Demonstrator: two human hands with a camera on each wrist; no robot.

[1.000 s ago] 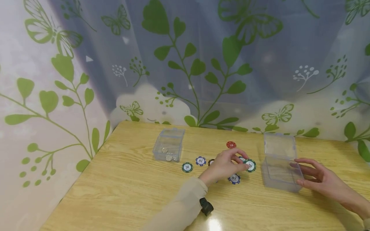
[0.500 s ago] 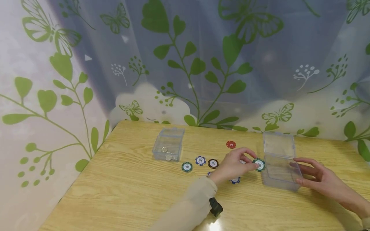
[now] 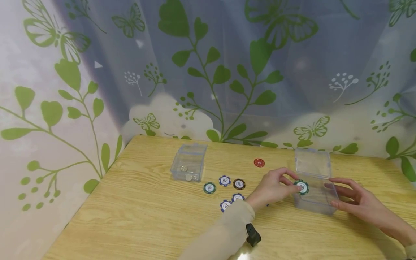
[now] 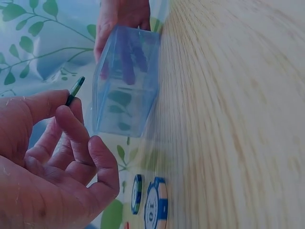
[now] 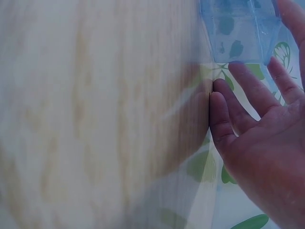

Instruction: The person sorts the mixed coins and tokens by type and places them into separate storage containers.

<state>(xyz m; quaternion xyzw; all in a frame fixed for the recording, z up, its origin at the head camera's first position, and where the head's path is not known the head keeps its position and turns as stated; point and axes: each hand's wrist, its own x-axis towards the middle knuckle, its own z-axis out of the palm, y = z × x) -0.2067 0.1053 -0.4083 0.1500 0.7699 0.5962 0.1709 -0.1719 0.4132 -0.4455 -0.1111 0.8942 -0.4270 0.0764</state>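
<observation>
My left hand (image 3: 273, 188) pinches a green-edged poker chip (image 3: 302, 187) between thumb and finger. In the head view the chip overlaps the left side of a clear plastic box (image 3: 314, 206) with its lid raised. The left wrist view shows the chip (image 4: 75, 90) edge-on, above and apart from the box (image 4: 125, 102). On the box's right wall rest the fingers of my right hand (image 3: 365, 202), thumb toward the front. They look loosely extended in the right wrist view, with the box (image 5: 240, 33) at their tips. No chips show inside this box.
Left of my hand lie a green chip (image 3: 209, 187), a black chip (image 3: 239, 184) and several blue chips (image 3: 224, 180). A red chip (image 3: 259, 163) lies farther back. A second clear box (image 3: 177, 176) holds several coins (image 3: 189, 177). A patterned curtain (image 3: 227, 108) hangs behind the table.
My left hand has carried the green chip rightward from over the other chips to the right-hand box. The blue and black chips it covered now show. My right hand stays at the box.
</observation>
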